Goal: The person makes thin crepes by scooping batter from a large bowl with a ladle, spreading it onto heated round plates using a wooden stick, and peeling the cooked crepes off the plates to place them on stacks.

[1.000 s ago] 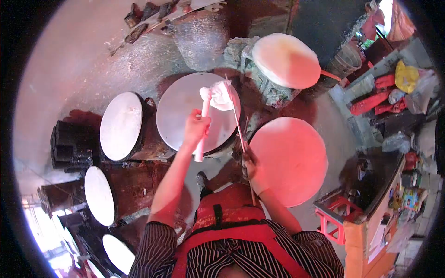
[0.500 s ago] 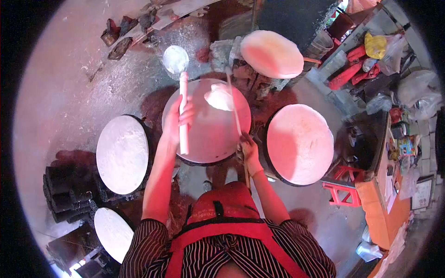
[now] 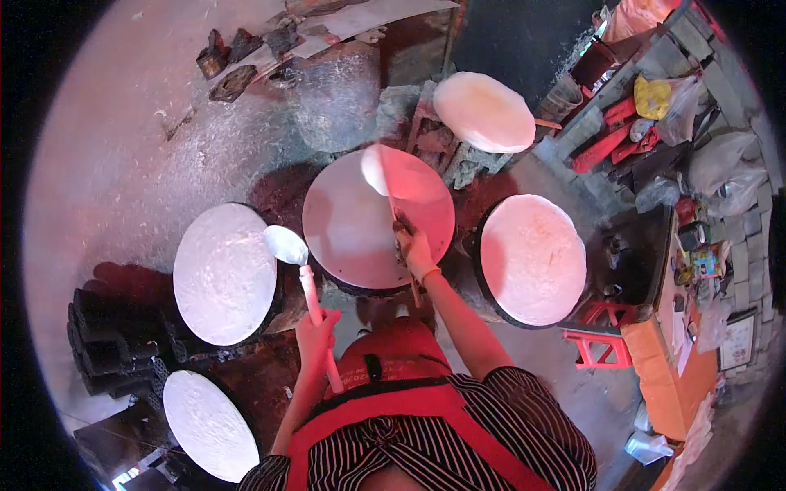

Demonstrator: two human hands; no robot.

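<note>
My left hand is closed round the pale handle of a ladle. The ladle's bowl is beside the right edge of a batter-covered round plate on the left. Fingers wrapped round a thin stick-like spreader, my right hand is over the front right part of the middle round griddle. White batter lies across the back of that griddle, on both sides of the spreader. The exact shape of the spreader's far end is blurred.
White-covered round plates stand to the right, at the back and at the lower left. Black cylinders are stacked at far left. A red stool and an orange-sided counter are at right; a bucket stands behind.
The ladle has moved from the middle griddle down and left toward my body. My right hand has moved forward over the griddle with the spreader, and the batter now covers a wider patch.
</note>
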